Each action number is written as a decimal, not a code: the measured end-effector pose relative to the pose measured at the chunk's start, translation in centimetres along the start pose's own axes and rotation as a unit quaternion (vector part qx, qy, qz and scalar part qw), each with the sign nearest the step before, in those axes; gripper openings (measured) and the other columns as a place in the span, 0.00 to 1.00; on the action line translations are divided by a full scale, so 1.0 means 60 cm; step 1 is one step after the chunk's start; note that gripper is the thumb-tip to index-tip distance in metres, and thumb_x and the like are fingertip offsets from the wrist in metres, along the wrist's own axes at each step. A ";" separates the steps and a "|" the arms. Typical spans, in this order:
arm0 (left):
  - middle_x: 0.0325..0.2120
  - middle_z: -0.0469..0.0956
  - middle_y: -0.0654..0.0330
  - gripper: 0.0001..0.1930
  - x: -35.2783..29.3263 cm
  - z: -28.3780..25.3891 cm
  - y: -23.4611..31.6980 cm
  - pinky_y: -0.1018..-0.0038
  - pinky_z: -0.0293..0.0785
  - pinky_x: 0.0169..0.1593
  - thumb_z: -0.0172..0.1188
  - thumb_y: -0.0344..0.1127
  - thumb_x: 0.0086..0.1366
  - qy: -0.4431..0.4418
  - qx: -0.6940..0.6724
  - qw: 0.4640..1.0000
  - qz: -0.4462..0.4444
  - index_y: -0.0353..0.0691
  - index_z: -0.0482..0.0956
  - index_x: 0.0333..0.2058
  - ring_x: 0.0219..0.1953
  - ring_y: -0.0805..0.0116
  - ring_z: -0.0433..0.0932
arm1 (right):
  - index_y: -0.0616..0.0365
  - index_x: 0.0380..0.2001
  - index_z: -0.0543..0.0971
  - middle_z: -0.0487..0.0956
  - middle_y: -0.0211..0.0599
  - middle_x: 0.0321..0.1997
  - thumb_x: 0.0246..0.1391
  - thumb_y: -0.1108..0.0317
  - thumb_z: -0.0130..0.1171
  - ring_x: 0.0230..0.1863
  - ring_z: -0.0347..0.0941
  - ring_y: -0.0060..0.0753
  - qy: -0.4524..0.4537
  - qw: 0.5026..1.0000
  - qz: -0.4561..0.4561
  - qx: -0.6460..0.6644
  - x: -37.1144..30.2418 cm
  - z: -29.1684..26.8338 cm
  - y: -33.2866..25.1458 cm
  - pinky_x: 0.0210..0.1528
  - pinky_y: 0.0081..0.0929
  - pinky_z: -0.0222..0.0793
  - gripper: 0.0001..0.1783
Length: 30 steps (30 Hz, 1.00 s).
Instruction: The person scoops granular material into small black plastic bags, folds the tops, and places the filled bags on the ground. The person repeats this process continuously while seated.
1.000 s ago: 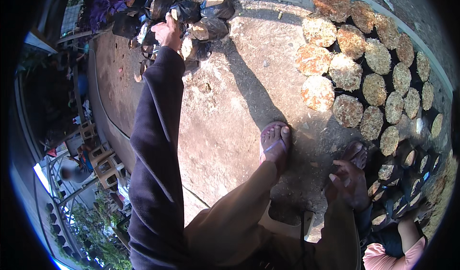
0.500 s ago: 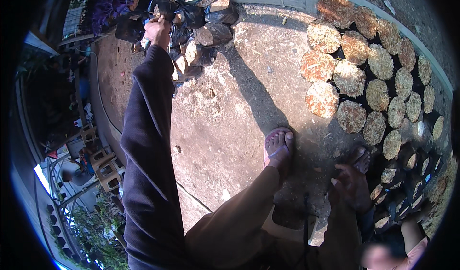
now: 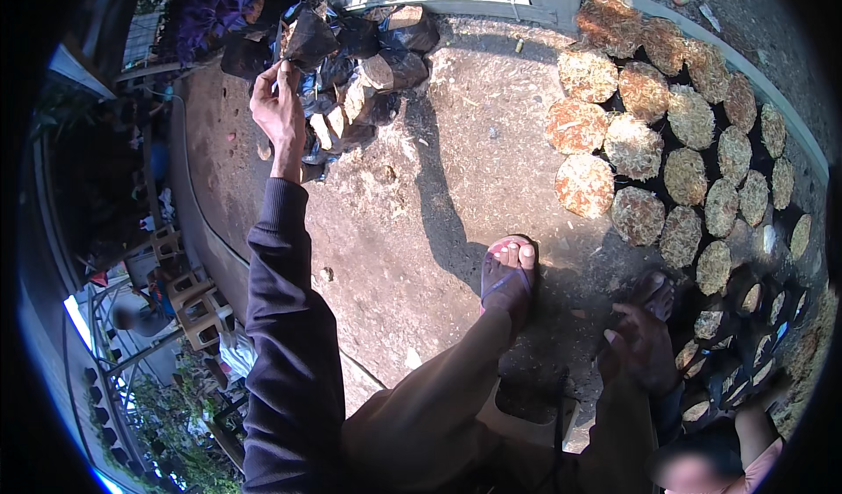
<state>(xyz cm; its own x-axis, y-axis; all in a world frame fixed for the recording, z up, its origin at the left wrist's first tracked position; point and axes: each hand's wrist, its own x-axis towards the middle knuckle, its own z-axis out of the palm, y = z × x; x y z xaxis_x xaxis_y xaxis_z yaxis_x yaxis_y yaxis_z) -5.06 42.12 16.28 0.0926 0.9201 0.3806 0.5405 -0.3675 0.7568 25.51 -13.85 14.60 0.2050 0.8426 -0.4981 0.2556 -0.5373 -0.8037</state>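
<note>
- Pulled back toward the body since the earlier frame, left fingers pinch a dark plastic bag by its edge, beside crumpled, shiny bags.
- Right fingers hang loosely apart.
- Rough, dusty ground.
- Round, straw-like shredded tops at right.

Bare brown earth ground, strewn with pale scraps, carries a tight cluster of filled black plastic bags at upper left, staggered rows of round straw-topped bags at right, and a sandalled left foot between.
</note>
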 end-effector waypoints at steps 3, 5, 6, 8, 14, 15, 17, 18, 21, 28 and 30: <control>0.38 0.84 0.59 0.09 -0.122 -0.029 0.031 0.79 0.80 0.49 0.61 0.31 0.74 -0.066 -0.086 0.994 -0.027 0.29 0.81 0.45 0.40 0.77 0.82 | 0.60 0.55 0.79 0.81 0.45 0.38 0.55 0.64 0.69 0.42 0.79 0.46 -0.007 1.000 0.004 0.006 -0.004 -0.003 0.001 0.49 0.40 0.73 0.25; 0.41 0.85 0.58 0.08 -0.226 -0.040 0.050 0.76 0.81 0.52 0.61 0.31 0.74 -0.114 -0.092 0.987 -0.068 0.31 0.81 0.44 0.45 0.74 0.83 | 0.60 0.55 0.79 0.81 0.45 0.38 0.56 0.63 0.70 0.43 0.80 0.44 -0.009 1.000 0.000 -0.005 0.000 0.000 0.005 0.49 0.39 0.74 0.25; 0.35 0.84 0.61 0.07 -0.282 -0.038 0.060 0.81 0.78 0.43 0.64 0.30 0.72 -0.126 -0.106 0.984 -0.067 0.32 0.82 0.43 0.37 0.80 0.81 | 0.59 0.55 0.79 0.81 0.45 0.38 0.56 0.63 0.70 0.43 0.80 0.43 -0.009 1.000 -0.004 -0.005 0.003 0.002 0.008 0.49 0.38 0.74 0.25; 0.33 0.85 0.61 0.05 -0.387 -0.038 0.083 0.82 0.75 0.33 0.66 0.29 0.70 -0.209 -0.063 0.966 -0.135 0.32 0.84 0.39 0.29 0.81 0.79 | 0.58 0.57 0.78 0.81 0.42 0.39 0.58 0.63 0.69 0.42 0.79 0.37 -0.026 0.999 0.026 0.031 0.009 0.007 0.019 0.49 0.35 0.74 0.25; 0.34 0.87 0.58 0.07 -0.601 0.035 0.130 0.66 0.82 0.49 0.68 0.30 0.58 -0.483 -0.109 0.864 -0.095 0.36 0.86 0.35 0.39 0.63 0.87 | 0.60 0.66 0.69 0.77 0.41 0.54 0.64 0.63 0.63 0.47 0.76 0.25 -0.078 0.986 0.086 0.121 0.051 0.038 0.084 0.49 0.25 0.74 0.31; 0.34 0.87 0.57 0.07 -0.625 0.058 0.135 0.64 0.81 0.49 0.68 0.31 0.57 -0.503 -0.125 0.854 -0.041 0.37 0.86 0.35 0.39 0.61 0.86 | 0.60 0.67 0.68 0.76 0.41 0.55 0.65 0.63 0.63 0.48 0.76 0.26 -0.074 0.986 0.085 0.126 0.050 0.042 0.096 0.50 0.24 0.74 0.31; 0.34 0.86 0.56 0.08 -0.653 0.100 0.146 0.61 0.80 0.47 0.67 0.31 0.55 -0.535 -0.146 0.832 0.013 0.38 0.85 0.34 0.38 0.57 0.85 | 0.59 0.69 0.66 0.74 0.43 0.59 0.65 0.62 0.62 0.49 0.76 0.26 -0.057 0.984 0.082 0.145 0.049 0.051 0.117 0.50 0.24 0.74 0.33; 0.33 0.85 0.55 0.08 -0.662 0.120 0.157 0.61 0.79 0.46 0.67 0.31 0.55 -0.555 -0.148 0.819 0.004 0.38 0.85 0.34 0.37 0.55 0.84 | 0.59 0.70 0.65 0.74 0.44 0.61 0.65 0.62 0.62 0.49 0.75 0.25 -0.046 0.983 0.079 0.157 0.051 0.056 0.123 0.51 0.23 0.73 0.33; 0.30 0.82 0.54 0.07 -0.664 0.158 0.175 0.60 0.76 0.41 0.67 0.31 0.54 -0.574 -0.215 0.789 0.029 0.38 0.84 0.32 0.34 0.53 0.81 | 0.59 0.70 0.65 0.72 0.45 0.64 0.65 0.62 0.62 0.49 0.75 0.26 -0.011 0.995 0.008 0.103 0.056 0.061 0.130 0.52 0.25 0.72 0.34; 0.34 0.85 0.53 0.08 -0.651 0.199 0.181 0.66 0.82 0.39 0.66 0.27 0.59 -0.597 -0.171 0.784 -0.023 0.35 0.83 0.38 0.36 0.57 0.85 | 0.56 0.66 0.70 0.74 0.43 0.63 0.61 0.67 0.65 0.50 0.79 0.37 0.080 0.995 -0.037 -0.042 0.061 0.040 0.126 0.52 0.34 0.76 0.31; 0.34 0.85 0.57 0.08 -0.650 0.196 0.179 0.72 0.78 0.36 0.68 0.29 0.59 -0.581 -0.172 0.796 -0.008 0.38 0.85 0.38 0.34 0.65 0.84 | 0.55 0.64 0.73 0.77 0.46 0.56 0.60 0.67 0.64 0.46 0.80 0.40 0.071 0.997 0.023 -0.005 0.056 0.045 0.137 0.51 0.35 0.75 0.28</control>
<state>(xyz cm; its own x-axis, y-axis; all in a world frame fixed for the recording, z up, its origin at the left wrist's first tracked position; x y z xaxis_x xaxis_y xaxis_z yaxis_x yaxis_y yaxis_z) 6.98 3.89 3.31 0.9064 0.3560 -0.2275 0.3072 -0.1856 0.9334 25.77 -15.36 5.43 0.3478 0.8037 -0.4828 0.2517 -0.5760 -0.7777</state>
